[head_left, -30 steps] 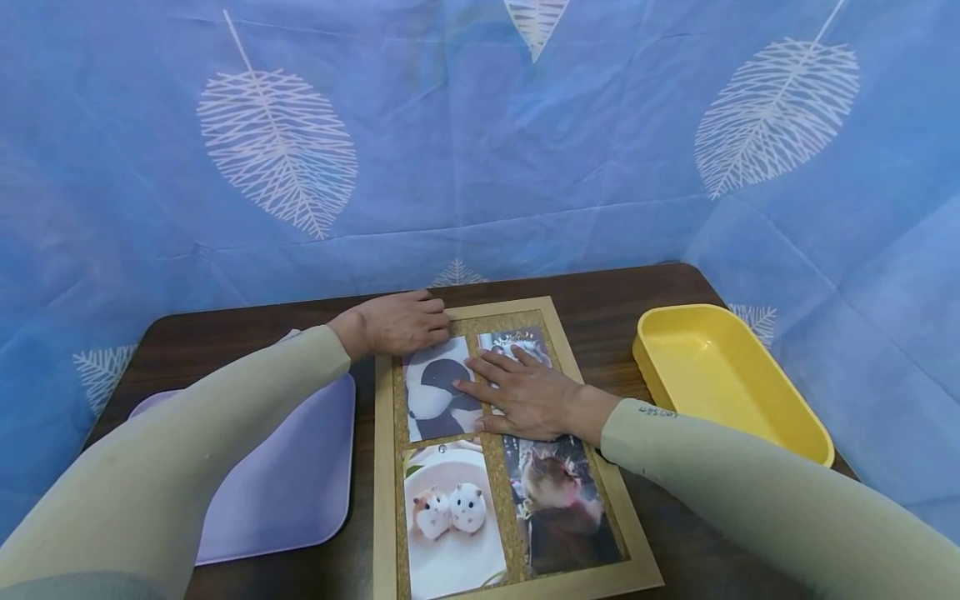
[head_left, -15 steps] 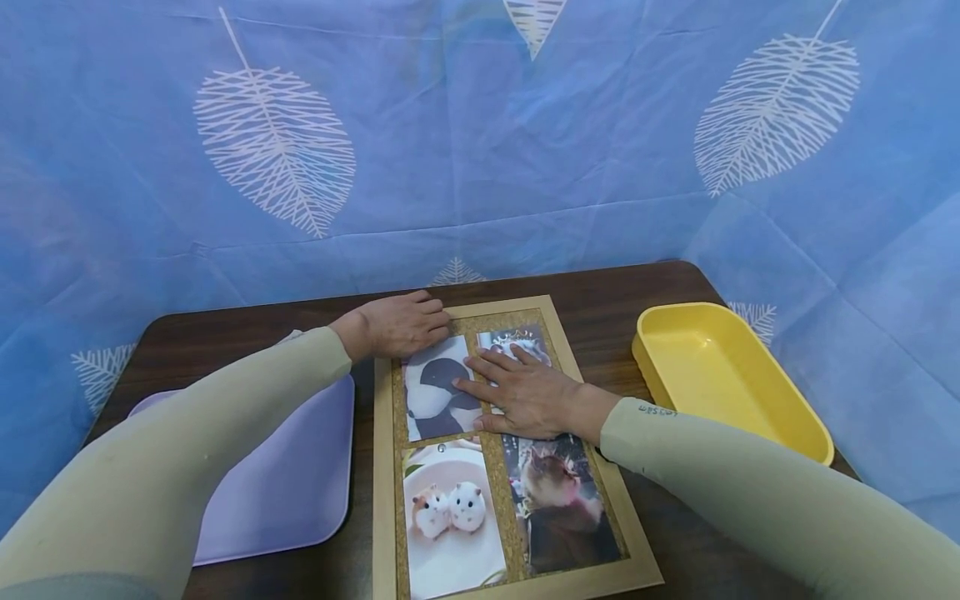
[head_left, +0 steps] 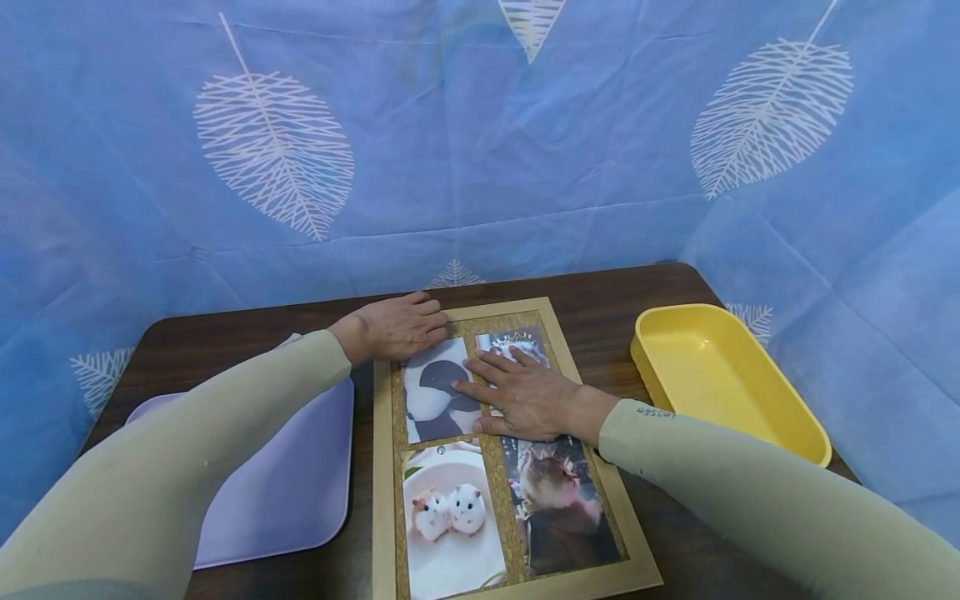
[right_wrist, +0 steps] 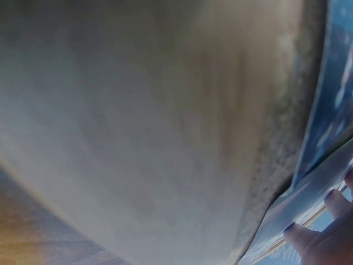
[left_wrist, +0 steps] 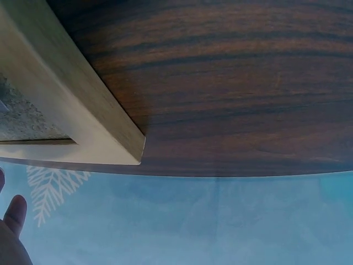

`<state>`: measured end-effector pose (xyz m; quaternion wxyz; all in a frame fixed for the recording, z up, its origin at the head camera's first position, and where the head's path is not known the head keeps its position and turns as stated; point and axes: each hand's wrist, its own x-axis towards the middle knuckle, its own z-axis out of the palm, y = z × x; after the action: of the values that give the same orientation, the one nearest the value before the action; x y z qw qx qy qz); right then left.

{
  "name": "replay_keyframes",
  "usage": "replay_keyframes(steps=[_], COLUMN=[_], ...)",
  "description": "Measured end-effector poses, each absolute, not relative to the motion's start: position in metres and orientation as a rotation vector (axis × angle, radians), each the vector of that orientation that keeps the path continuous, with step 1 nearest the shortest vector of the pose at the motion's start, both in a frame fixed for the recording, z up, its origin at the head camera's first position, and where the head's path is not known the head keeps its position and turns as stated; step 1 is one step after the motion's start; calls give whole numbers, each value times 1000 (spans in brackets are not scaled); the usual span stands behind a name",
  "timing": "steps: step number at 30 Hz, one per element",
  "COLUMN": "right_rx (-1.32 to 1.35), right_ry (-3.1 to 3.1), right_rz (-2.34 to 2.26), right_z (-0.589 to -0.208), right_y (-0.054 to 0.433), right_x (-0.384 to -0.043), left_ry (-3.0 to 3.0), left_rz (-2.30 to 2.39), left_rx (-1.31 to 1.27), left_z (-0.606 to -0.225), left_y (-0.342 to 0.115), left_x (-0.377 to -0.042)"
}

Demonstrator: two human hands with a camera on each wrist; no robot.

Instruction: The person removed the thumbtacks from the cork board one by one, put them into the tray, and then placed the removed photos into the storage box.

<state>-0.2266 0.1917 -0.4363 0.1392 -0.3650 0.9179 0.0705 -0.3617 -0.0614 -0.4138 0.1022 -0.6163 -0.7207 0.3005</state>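
A wood-framed corkboard (head_left: 383, 483) lies on the dark table, with several animal photos on it. My left hand (head_left: 401, 325) is at its far left corner with bent fingers, over the top of the black-and-white photo (head_left: 435, 400). Its fingertips are hidden in the head view, so whether they pinch anything cannot be told. My right hand (head_left: 528, 398) rests flat with spread fingers on the far right photo (head_left: 525, 340), its thumb and a finger reaching the black-and-white photo. Nearer me are a hamster photo (head_left: 453, 533) with a small round pin (head_left: 441, 448) and a cat photo (head_left: 558, 508).
A purple tray (head_left: 281, 483) lies left of the corkboard, partly beneath my left forearm. On the right stands a yellow bin (head_left: 712, 375), partly behind my right forearm. The table's far edge (head_left: 600, 273) meets a blue leaf-patterned cloth (head_left: 480, 150).
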Motion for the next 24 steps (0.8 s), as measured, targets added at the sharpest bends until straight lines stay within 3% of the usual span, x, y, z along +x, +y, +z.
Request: replay_keyframes(steps=[24], right_rx=[-1027], right_ry=[2648], right_rz=[207], right_z=[-434], right_y=[190], right_x=[-226], left_ry=[-2232], left_rz=[835], left_rx=[-1792], left_z=[-414], left_y=[-61], left_x=[-360])
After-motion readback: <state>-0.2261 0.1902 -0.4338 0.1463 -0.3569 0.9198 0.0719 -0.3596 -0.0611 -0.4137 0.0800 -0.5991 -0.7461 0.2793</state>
